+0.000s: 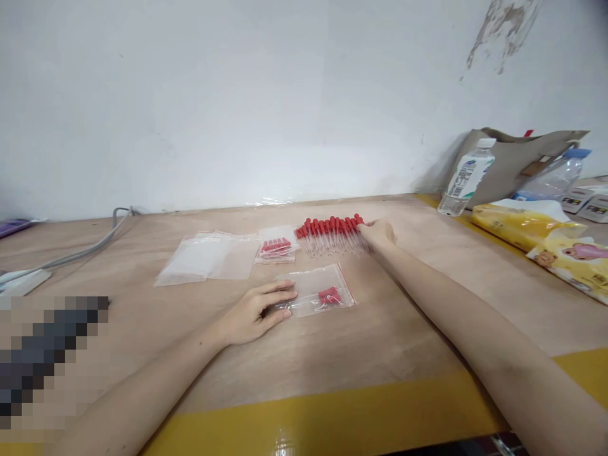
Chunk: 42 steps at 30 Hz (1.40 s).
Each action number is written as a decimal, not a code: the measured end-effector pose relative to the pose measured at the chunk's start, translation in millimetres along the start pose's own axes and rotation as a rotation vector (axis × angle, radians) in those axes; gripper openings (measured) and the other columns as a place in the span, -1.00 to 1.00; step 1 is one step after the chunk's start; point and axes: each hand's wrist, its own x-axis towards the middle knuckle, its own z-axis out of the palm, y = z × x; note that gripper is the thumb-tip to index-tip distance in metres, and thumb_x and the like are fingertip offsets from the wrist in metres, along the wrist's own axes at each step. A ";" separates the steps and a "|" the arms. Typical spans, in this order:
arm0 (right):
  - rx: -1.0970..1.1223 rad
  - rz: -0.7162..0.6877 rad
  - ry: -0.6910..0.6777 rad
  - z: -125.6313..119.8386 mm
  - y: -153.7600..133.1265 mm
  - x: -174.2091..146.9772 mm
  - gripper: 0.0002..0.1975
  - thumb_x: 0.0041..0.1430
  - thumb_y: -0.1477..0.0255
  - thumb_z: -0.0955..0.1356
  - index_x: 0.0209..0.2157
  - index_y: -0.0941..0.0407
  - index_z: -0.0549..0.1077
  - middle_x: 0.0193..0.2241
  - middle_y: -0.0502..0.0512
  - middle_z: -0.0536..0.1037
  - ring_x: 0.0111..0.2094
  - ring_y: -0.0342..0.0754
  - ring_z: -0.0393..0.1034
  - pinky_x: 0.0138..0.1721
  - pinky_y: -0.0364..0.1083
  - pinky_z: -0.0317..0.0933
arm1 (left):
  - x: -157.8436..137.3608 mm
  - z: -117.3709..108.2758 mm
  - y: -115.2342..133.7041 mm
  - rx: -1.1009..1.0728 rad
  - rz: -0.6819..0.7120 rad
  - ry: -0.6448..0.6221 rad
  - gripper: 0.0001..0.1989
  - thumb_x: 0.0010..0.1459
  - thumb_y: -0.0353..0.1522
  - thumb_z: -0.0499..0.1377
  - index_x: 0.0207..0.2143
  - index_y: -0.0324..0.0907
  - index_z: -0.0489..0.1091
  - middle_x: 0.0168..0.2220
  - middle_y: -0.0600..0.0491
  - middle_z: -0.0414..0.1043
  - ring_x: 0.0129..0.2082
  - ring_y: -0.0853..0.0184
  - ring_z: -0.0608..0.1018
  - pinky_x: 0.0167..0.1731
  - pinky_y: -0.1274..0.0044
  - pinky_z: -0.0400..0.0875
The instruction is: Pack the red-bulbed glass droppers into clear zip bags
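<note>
My left hand (261, 307) lies at the left end of a clear zip bag (304, 309), its fingers stretched out and resting on the plastic. Inside that bag are red-topped pieces (329, 295) with thin clear stems. My right hand (380, 234) is at the right end of a row of red-bulbed droppers (332, 227), thumb and forefinger closed on a red end there. Their clear thin stems point toward me. To the left sits another filled zip bag (276, 246) with red bulbs in it. Beside it, flat bags (204, 258) overlap on the table.
At the right stand a white-capped bottle (468, 177), a grey bag (513, 158), a blue-capped bottle (553, 177) and yellow tissue packs (522, 221). A grey cable (90, 247) crosses the left side. Yellow tape (294, 411) runs along the table's front edge; a wall (237, 114) rises behind.
</note>
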 end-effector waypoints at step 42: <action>0.238 -0.930 -0.576 -49.3 37.3 -106.7 -0.86 0.04 0.36 0.35 -0.33 0.02 0.54 -0.23 0.08 0.48 -0.19 -0.05 0.35 -0.10 0.01 0.20 | 1.0 -1.8 0.2 0.001 0.041 -0.006 -0.56 0.23 -0.28 0.03 0.16 -0.06 0.14 0.13 0.01 0.24 0.10 0.22 0.33 0.06 0.33 0.26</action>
